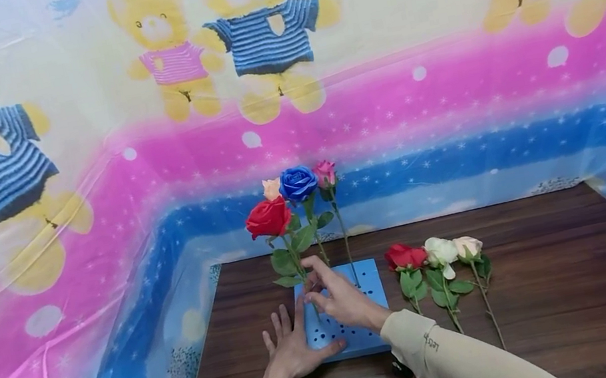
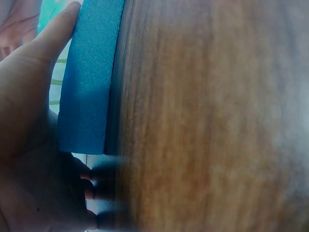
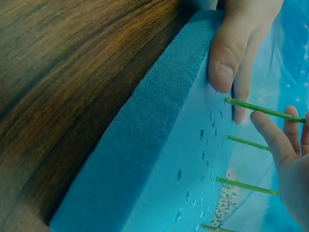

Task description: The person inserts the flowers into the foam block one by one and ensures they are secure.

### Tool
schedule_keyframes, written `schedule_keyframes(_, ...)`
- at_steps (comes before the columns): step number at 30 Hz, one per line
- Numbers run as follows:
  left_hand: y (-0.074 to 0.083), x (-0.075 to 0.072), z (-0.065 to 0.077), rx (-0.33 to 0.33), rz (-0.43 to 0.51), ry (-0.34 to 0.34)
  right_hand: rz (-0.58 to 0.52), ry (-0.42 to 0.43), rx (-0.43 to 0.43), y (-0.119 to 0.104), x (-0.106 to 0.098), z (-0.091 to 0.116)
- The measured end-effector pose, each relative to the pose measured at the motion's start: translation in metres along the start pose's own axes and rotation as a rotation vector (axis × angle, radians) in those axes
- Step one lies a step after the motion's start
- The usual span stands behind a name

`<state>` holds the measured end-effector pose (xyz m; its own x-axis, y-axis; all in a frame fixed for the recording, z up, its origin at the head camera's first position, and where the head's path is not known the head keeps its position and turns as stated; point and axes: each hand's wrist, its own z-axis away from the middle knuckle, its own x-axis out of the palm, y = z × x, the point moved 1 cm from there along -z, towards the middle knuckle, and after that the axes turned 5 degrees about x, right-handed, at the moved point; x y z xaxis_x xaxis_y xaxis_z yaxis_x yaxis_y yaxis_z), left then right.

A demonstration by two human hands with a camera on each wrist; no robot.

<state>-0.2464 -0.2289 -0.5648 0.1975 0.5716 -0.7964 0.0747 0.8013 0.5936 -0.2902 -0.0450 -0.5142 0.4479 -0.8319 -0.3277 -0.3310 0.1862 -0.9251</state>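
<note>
My right hand (image 1: 347,299) pinches the green stem (image 3: 263,110) of a red rose (image 1: 268,217) over the left part of a blue foam block (image 1: 360,343). The stem's cut end is right at the block's holed top, close by my left thumb (image 3: 225,63). My left hand (image 1: 295,352) lies at the block's left front corner, thumb along the front edge, the other fingers straight and spread. Behind the red rose, a blue rose (image 1: 298,183), a pink rose (image 1: 325,173) and a peach rose (image 1: 272,188), partly hidden, stand upright.
Right of the block, a second red rose (image 1: 406,256), a white rose (image 1: 441,250) and a cream rose (image 1: 468,246) lie on the dark wooden table (image 1: 574,276). A bear-printed cloth (image 1: 386,107) hangs behind and along the sides.
</note>
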Motion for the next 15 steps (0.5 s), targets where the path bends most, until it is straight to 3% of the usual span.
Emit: schedule_keyframes(15, 0.001, -0.001, 0.0, -0.005, 0.0, -0.01, 0.09, 0.007, 0.048, 0.013, 0.005, -0.002)
